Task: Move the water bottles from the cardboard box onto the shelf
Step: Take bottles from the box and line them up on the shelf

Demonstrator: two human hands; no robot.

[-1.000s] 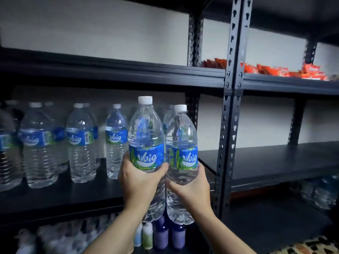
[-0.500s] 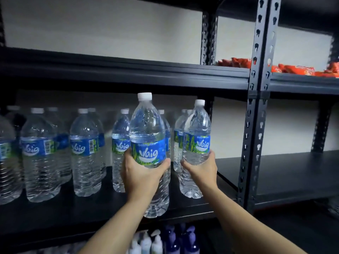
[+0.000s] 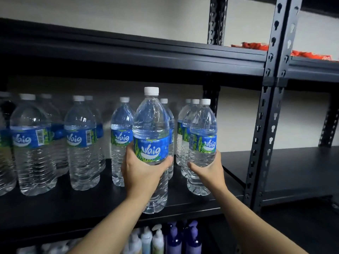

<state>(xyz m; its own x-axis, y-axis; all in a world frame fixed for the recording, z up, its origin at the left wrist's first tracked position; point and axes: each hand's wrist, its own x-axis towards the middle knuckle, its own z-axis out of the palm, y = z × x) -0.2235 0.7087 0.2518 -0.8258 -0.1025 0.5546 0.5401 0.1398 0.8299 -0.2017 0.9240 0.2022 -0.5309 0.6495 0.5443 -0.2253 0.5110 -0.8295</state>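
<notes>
My left hand (image 3: 143, 171) grips a clear water bottle (image 3: 151, 129) with a blue label and white cap, its base at the front edge of the black middle shelf (image 3: 91, 204). My right hand (image 3: 207, 171) grips a second such bottle (image 3: 202, 136), which stands on the shelf near its right end. Several more bottles (image 3: 80, 142) stand in rows to the left and behind. The cardboard box is out of view.
A black perforated upright post (image 3: 264, 125) borders the shelf on the right; beyond it lies another black shelf (image 3: 284, 167). Orange packets (image 3: 251, 46) lie on the upper shelf. White and purple pump bottles (image 3: 174, 239) stand on the shelf below.
Both hands have carried their bottles forward onto the shelf. The right bottle moved furthest, right and back beside the rear bottles; the left one reached the front edge.
</notes>
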